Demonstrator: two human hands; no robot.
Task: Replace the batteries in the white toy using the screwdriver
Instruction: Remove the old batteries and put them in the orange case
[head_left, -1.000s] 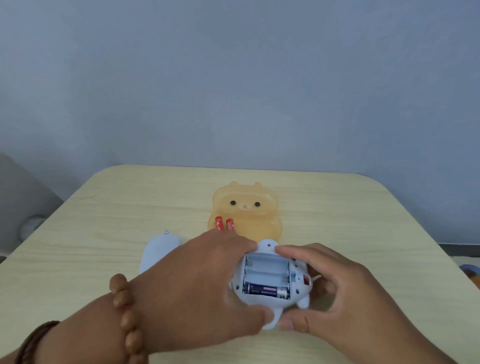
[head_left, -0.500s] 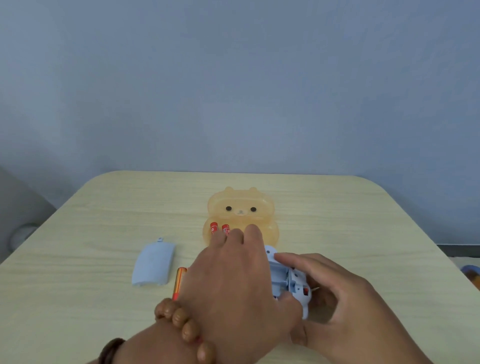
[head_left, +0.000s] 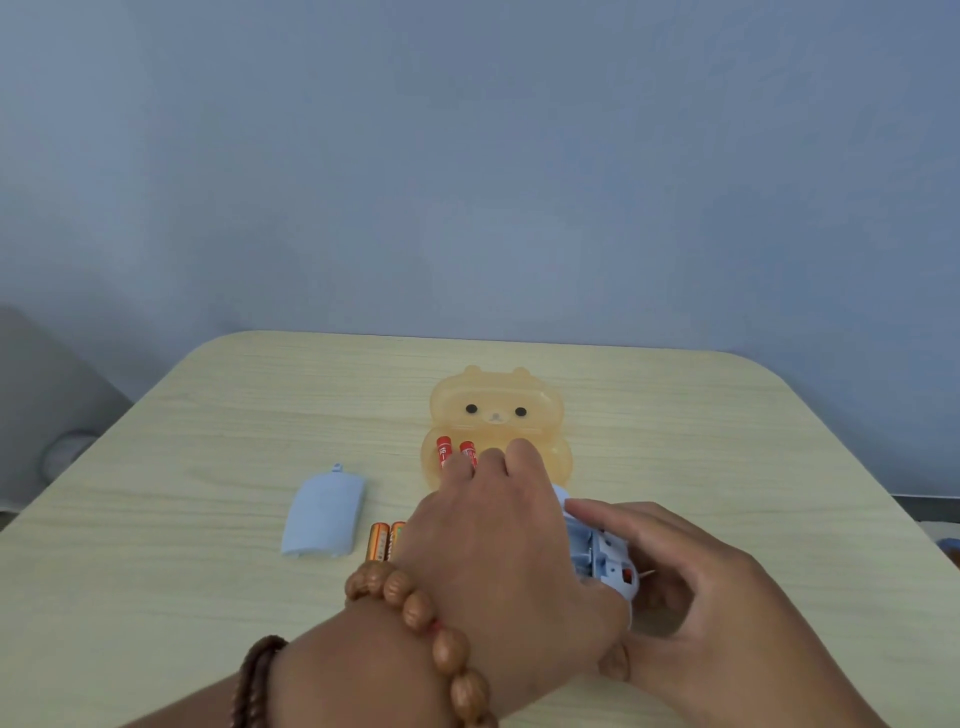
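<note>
**mossy:** so where's the white toy (head_left: 602, 561) sitting?

**dkb:** Near-right part of the tabletop (head_left: 208, 415). The right hand (head_left: 717, 613) is wrapped round it, forefinger laid over the far end and thumb tucked under the near end. It looks tipped so the open battery bay faces left. The other arm covers most of the bay, so no idea what's in it.

**mossy:** and the left hand (head_left: 498, 545)?

**dkb:** It's reached over to the far side, fingertips down in the bear-shaped case (head_left: 496, 410), right at the two red batteries (head_left: 443, 451). I honestly can't tell if it's pinching one or just touching, since the fingers hide the spot.

**mossy:** how would that toy handle, you reckon?

**dkb:** It's a small, hard moulded shell, smooth and rounded, so I'd guess light, stiff and a bit slippery. Hold it by the body sides like it is now, and keep off the thin bay walls and contacts. The batteries are slick little cylinders that'll roll, so pinch them across the middle.

**mossy:** rest of the stuff?

**dkb:** The case is glossy see-through orange plastic with two black dot eyes. The battery cover (head_left: 324, 514) is a pale curved slab with a tiny tab at its far end, lying off to the left. Two orange batteries (head_left: 380, 541) lie just beside it on the right, half under the wrist. The top itself is pale wood-grain with rounded corners.
</note>
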